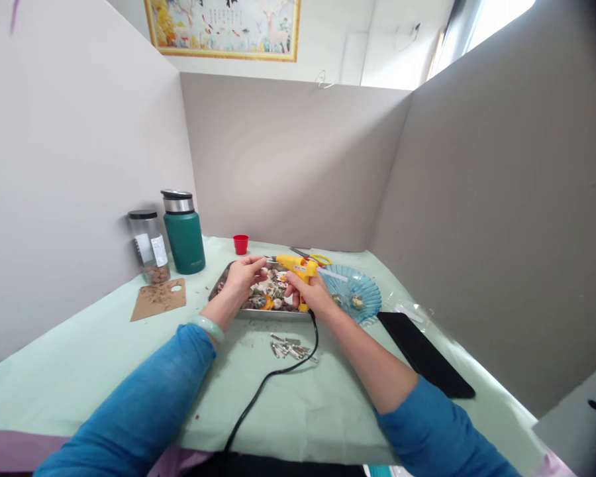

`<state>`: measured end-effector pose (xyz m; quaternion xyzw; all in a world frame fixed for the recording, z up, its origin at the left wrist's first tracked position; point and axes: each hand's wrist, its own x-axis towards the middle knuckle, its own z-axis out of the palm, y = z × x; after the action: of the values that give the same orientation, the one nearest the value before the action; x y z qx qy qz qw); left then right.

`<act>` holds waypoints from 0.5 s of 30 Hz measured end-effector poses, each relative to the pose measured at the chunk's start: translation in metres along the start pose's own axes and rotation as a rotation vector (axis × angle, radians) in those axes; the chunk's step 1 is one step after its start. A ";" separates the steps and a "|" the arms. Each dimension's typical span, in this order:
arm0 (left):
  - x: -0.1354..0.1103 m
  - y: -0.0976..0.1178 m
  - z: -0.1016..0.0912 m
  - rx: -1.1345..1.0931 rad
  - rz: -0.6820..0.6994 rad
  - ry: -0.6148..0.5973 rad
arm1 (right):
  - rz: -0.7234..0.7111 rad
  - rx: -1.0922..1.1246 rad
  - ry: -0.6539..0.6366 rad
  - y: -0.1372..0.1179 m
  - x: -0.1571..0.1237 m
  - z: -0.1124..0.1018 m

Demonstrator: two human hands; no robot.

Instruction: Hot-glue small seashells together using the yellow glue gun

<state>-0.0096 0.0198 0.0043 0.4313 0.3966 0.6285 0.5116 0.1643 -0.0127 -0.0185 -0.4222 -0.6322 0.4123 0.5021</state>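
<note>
My right hand (309, 291) is wrapped round the grip of a yellow hot glue gun (298, 265), with a pale glue stick (332, 273) poking out of its back. Its nozzle points left, close to the fingertips of my left hand (246, 277). Those fingers are pinched together; whatever they hold is too small to make out. Below both hands lies a metal tray (278, 315) filled with shells and small mixed pieces, partly hidden by the hands. In front of the tray is a loose pile of small silver metal clips (291, 347).
The gun's black cord (265, 379) runs to the front edge. Right: a blue scalloped plate (372, 291) with small pieces and a black flat pad (427, 354). Behind: scissors (320, 259) and a red cup (241, 244). Left: a green bottle (185, 242), a jar (149, 248), brown cardboard (153, 303).
</note>
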 end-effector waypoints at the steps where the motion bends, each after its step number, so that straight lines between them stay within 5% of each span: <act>1: 0.000 0.000 0.000 0.000 0.000 0.002 | -0.001 -0.006 -0.004 0.000 0.000 0.000; 15: 0.002 -0.002 -0.002 -0.034 0.001 -0.008 | -0.001 -0.035 0.002 0.006 0.002 -0.002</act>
<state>-0.0113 0.0218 0.0024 0.4253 0.3833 0.6337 0.5202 0.1666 -0.0083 -0.0236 -0.4311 -0.6389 0.4007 0.4954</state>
